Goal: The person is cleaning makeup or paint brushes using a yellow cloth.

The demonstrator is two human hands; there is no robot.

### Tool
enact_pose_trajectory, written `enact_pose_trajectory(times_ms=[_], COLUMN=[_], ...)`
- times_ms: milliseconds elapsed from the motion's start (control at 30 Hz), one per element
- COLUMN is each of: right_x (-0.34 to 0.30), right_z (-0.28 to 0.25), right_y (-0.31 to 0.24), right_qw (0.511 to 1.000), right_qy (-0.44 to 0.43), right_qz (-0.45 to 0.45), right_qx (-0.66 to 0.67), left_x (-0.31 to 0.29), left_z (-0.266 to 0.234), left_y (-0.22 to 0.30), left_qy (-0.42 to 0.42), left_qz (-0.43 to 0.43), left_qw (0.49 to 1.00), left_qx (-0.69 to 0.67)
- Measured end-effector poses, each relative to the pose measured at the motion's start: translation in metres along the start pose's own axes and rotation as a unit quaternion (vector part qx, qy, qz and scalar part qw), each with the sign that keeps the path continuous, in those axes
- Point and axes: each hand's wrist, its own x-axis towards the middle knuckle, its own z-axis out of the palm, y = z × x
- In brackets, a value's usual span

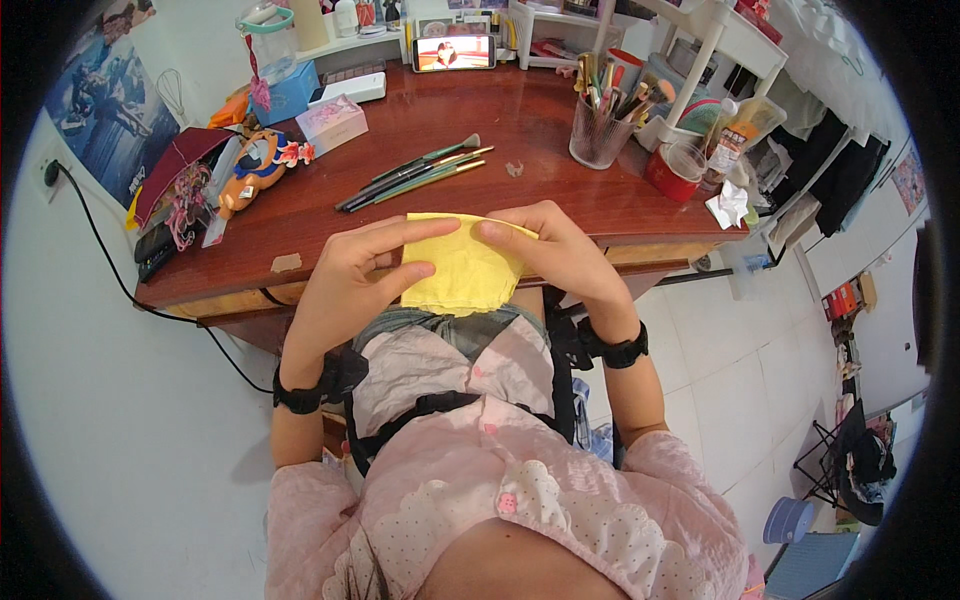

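A folded yellow cloth [462,272] is held up between my two hands, just in front of the desk's near edge and above my lap. My left hand [372,262] pinches its left side, with the thumb and forefinger on the cloth. At the upper right corner, my right hand [550,248] grips it with the thumb on the near face and the other fingers behind, mostly hidden. Beyond the cloth, several makeup brushes [415,172] lie in a loose bunch on the desk.
On the reddish-brown desk [480,108], a mesh cup [600,140] of brushes stands at right, near a red tub [674,170] and crumpled tissue [730,205]. A phone [454,53] leans at the back. Left are a small box [333,124] and an orange plush toy [255,172].
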Motion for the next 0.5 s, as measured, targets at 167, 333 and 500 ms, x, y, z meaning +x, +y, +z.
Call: enact_pose_trajectory(times_ms=[167, 333, 500], right_x=[0.001, 0.002, 0.004], right_z=[-0.004, -0.003, -0.012], right_y=[-0.001, 0.000, 0.003], right_qw=[0.983, 0.987, 0.974], right_qy=[-0.041, -0.027, 0.110], right_qz=[0.031, 0.037, 0.032], right_qx=[0.176, 0.156, 0.194], left_x=[-0.001, 0.003, 0.018], left_z=[0.003, 0.006, -0.007], left_y=[-0.003, 0.001, -0.015], left_qy=[-0.019, -0.024, 0.032], left_qz=[0.036, -0.031, -0.011], left_qw=[0.990, 0.988, 0.996], left_qx=[-0.134, -0.150, -0.083])
